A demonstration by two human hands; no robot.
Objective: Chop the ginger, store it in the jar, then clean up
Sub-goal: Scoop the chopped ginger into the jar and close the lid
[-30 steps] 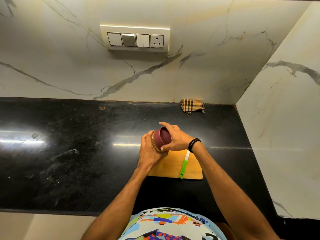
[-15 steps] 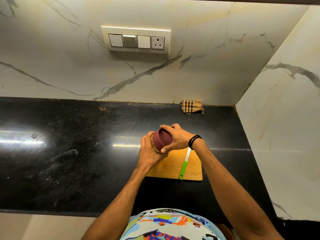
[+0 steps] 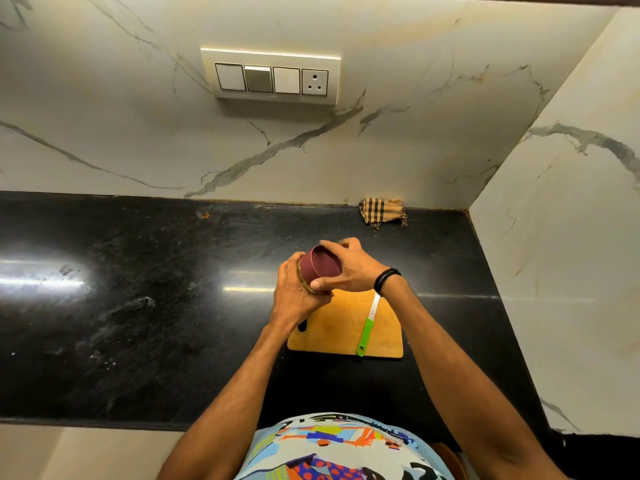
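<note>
Desk (image 3: 138, 306): polished black stone, glossy. Wall (image 3: 415, 98): smooth veined marble. Board (image 3: 339, 334): matt wood. Knife (image 3: 366, 330): metal blade, green plastic handle. Cloth (image 3: 382, 212): checked woven fabric, frayed edge.

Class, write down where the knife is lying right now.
In the head view, the knife lies on the right side of the cutting board, green handle toward the person, blade tip just below the wrist of the right hand holding the jar.
</note>
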